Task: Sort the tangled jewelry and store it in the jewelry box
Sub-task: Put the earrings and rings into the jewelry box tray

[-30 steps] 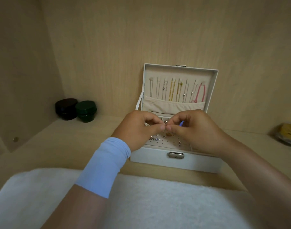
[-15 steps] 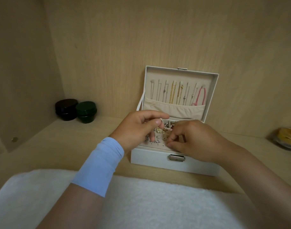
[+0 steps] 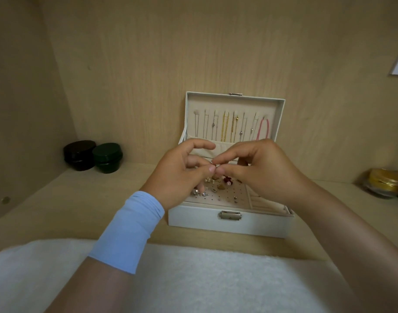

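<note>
The wooden shelf [image 3: 58, 206] and the white towel [image 3: 193, 279] sit under and in front of the jewelry box [image 3: 229, 222], which stands open w/ chains [image 3: 225, 127] hung in the lid. The left hand [image 3: 180, 177] and right hand [image 3: 265, 175] meet fingertip to fingertip above the perforated tray [image 3: 220, 199], both pinching one small piece [image 3: 217, 165]. The grip is narrow, and the left index is lifted free.

Risks, biggest first:
- A forearm could nudge the box, so the hung chains swing and re-tangle.
- A knuckle could dip into the loose studs [image 3: 216, 184] and scatter them across compartments.
- The piece is tiny and shiny, so it probably slips. If it's pulled apart too hard it pops out, and in the towel pile it's hard to find.

Vs 0.5 s ago, both hands are higher. The right is off the tray and the fingertips are now joined on the piece.
</note>
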Available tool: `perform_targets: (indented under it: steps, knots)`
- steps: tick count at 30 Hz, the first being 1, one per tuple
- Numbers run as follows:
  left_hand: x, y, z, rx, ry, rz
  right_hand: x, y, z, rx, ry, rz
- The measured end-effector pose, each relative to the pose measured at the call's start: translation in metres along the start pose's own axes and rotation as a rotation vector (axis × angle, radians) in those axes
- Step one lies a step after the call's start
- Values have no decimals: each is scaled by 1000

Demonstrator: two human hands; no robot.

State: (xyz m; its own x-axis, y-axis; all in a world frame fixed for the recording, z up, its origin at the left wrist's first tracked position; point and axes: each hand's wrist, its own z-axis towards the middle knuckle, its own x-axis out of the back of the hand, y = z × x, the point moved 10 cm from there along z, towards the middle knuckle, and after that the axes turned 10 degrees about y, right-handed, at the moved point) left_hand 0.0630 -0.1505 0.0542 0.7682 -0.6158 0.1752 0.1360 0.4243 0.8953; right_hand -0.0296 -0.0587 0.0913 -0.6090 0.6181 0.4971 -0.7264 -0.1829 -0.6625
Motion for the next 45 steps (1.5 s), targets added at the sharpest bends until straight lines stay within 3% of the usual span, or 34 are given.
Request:
perform_targets:
  steps: [11,13,16,18,25,35,45]
  knots:
    - [6,8,6,-10,41,121,7,15,7,-33,88,-73]
    - [12,2,9,-43,55,247,4,23,7,-35,85,-158]
    - [18,-9,9,-132,43,625,-6,38,6,-29,40,-440]
    - [12,-14,7,-164,0,717,-14,40,4,10,1,-579]
    - [3,-19,3,-199,-52,792,-37,32,4,173,-34,-713]
    - [22,-19,6,-163,58,820,-51,20,1,330,2,-719]
    - [18,-23,6,-163,31,807,-57,27,1,290,-175,-706]
